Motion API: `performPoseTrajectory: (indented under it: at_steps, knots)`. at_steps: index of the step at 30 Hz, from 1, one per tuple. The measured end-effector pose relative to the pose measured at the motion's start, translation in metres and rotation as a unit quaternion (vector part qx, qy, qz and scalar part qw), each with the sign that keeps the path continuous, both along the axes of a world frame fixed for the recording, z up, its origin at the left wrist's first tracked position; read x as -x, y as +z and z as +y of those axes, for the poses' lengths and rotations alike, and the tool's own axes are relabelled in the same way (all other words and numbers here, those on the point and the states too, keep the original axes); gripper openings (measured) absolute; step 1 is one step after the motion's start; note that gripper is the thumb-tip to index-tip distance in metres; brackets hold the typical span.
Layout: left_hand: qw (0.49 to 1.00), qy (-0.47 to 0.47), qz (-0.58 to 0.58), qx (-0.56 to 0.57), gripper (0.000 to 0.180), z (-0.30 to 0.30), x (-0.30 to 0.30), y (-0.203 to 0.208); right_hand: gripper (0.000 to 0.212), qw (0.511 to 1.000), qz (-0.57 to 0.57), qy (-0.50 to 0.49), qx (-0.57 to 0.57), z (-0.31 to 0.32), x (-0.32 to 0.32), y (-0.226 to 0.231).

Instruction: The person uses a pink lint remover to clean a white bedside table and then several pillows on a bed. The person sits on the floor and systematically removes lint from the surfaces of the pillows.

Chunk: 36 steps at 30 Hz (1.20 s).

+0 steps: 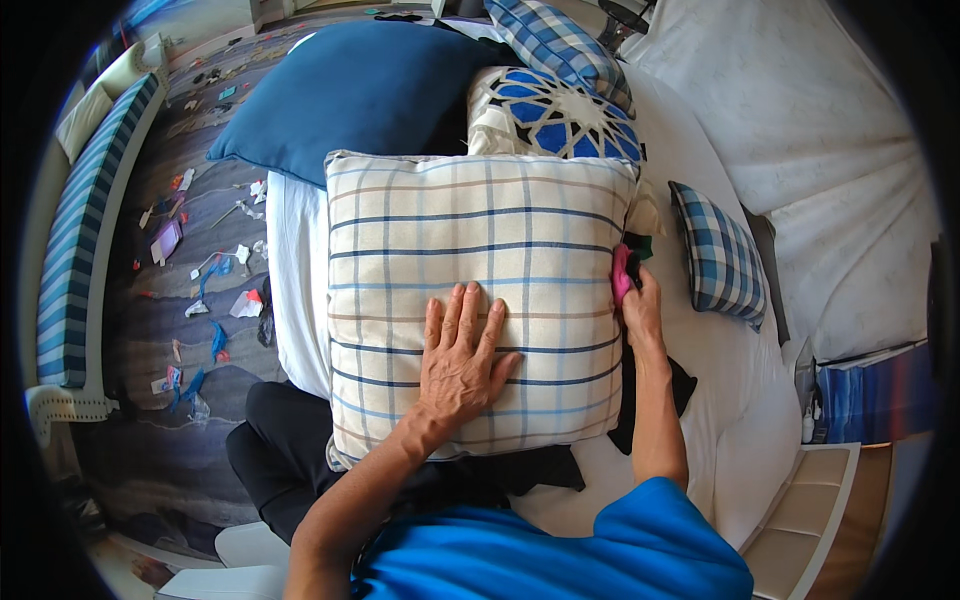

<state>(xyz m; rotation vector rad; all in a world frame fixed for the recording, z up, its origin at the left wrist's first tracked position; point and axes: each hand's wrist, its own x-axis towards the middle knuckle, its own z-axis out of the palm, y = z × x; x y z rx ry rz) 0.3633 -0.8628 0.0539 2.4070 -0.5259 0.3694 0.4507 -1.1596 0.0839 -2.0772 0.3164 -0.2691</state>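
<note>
A large cream cushion [560, 345] with a blue, grey and brown check pattern lies in front of me, its near edge by my lap. My left hand [462, 360] rests flat on its middle, fingers spread, holding nothing. At the cushion's right edge my right hand [642, 305] is closed around a small pink-and-black object [622, 275], which touches or nearly touches that side. My fingers hide part of this object, so its kind is unclear. A dark cloth [675, 385] lies beneath and beside my right forearm.
Beyond the cushion lie a big blue pillow [345, 90], a star-patterned cushion [560, 110] and a blue checked cushion [570, 45]. A small checked cushion [718, 255] lies right on the white sheet [730, 400]. Scraps litter the floor [180, 330] at left, near a striped bench [85, 240].
</note>
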Motion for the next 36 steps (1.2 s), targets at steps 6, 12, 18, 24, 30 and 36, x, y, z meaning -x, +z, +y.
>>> performPoseTrajectory:
  at_steps: [6, 12, 18, 24, 30, 36]
  knots:
    - [1.000, 0.005, -0.006, -0.019, 0.067, 0.004, -0.001, -0.001, 0.028, 0.990, -0.124, -0.001, -0.063, -0.007, -0.091, 0.027]
    - [1.000, 0.003, 0.006, -0.005, 0.066, 0.005, 0.000, -0.001, 0.023, 0.966, -0.102, 0.009, 0.238, 0.001, -0.089, 0.017]
    - [1.000, -0.002, -0.009, -0.004, 0.067, 0.007, 0.001, -0.005, 0.028, 0.991, 0.048, 0.043, 0.115, -0.016, 0.050, -0.015]
    - [1.000, 0.002, -0.009, -0.001, 0.065, 0.003, 0.000, -0.005, 0.019, 0.992, 0.069, -0.048, -0.094, 0.011, 0.065, 0.033]
    - [1.000, 0.002, -0.017, 0.015, 0.066, 0.000, -0.002, -0.003, 0.024, 0.993, -0.114, -0.021, -0.002, 0.045, -0.021, 0.034]
    - [1.000, 0.020, -0.017, 0.015, 0.067, 0.010, 0.004, -0.003, 0.018, 0.974, -0.134, 0.116, 0.141, 0.126, 0.038, 0.064]
